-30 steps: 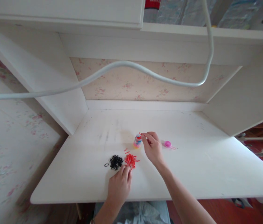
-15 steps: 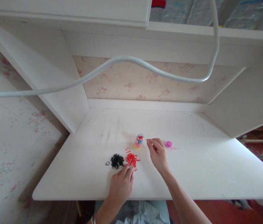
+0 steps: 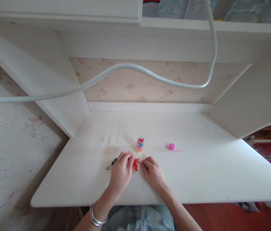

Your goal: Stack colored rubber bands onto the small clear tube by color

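My left hand (image 3: 122,170) leans over the piles with its fingers pinched together; a thin red rubber band shows at the fingertips. Close by on the right, my right hand (image 3: 154,173) has thumb and finger closed on a red rubber band at the pile's edge. Between the two hands lies the heap of red rubber bands (image 3: 135,165), partly covered by the left hand. That hand also hides most of the black rubber bands (image 3: 113,161). Just behind the hands stands a small clear jar (image 3: 140,144) with coloured contents.
A round pink lid (image 3: 171,146) with a strap lies on the white desk (image 3: 198,166), right of the jar. A single black band (image 3: 107,168) lies apart at the left. A pale cable (image 3: 125,66) crosses the view above the desk.
My left hand has moved up and forward over the piles, covering most of the black bands. My right hand has come down and left from beside the jar to the red heap.
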A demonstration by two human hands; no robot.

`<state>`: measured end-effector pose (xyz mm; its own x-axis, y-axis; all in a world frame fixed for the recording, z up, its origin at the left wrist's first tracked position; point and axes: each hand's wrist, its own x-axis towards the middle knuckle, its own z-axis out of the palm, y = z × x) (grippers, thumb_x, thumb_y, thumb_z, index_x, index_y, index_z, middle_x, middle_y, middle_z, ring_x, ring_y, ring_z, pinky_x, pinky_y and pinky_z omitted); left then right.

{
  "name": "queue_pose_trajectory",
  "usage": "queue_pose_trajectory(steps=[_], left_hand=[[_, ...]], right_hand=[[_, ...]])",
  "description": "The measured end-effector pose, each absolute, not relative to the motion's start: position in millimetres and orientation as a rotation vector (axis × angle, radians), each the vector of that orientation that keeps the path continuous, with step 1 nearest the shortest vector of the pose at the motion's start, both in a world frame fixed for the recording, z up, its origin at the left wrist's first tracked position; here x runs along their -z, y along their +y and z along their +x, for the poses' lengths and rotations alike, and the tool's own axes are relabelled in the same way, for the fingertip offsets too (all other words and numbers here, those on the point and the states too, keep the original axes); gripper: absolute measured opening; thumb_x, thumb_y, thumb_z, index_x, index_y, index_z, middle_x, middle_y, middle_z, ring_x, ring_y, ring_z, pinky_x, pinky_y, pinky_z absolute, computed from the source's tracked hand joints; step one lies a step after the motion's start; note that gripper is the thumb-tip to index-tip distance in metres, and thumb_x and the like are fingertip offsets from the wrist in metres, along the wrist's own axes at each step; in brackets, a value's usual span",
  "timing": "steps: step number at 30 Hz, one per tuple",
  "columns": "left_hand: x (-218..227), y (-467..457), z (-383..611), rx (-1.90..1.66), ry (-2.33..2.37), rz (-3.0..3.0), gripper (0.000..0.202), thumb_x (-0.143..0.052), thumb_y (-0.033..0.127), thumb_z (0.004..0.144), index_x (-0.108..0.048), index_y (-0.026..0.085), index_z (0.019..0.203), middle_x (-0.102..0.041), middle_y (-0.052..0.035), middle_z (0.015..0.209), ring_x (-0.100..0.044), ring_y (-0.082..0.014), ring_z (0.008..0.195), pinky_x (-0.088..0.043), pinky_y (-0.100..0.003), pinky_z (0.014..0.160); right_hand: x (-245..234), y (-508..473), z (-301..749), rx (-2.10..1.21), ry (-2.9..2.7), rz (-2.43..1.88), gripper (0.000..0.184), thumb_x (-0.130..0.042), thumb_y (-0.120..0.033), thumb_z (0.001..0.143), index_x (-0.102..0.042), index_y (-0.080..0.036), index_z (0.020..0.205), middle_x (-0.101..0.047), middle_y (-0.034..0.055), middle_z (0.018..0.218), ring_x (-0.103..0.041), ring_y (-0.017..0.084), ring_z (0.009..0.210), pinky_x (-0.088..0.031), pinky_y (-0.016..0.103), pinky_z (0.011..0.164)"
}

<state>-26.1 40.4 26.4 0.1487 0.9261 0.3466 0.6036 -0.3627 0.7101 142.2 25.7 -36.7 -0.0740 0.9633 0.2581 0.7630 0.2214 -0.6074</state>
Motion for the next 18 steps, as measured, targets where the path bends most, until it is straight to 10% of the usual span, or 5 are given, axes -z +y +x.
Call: queue_pose_trajectory(steps=[18], left_hand=[[-56, 96, 5, -0.959, 1.576, 2.311, 0.027, -0.037, 0.033, 0.096, -0.061, 0.022, 0.099, -0.060, -0.0027, 0.096, -0.061, -0.0112, 0.083, -0.046, -0.021, 0.076]], right_hand=[[38, 26, 151, -0.509, -1.723, -1.569, 0.022, -0.046, -0.026, 0.090, -0.066, -0.020, 0.084, -0.060, 0.0033, 0.088, -0.057, 0.011, 0.069, -0.043, 0.021, 0.064]])
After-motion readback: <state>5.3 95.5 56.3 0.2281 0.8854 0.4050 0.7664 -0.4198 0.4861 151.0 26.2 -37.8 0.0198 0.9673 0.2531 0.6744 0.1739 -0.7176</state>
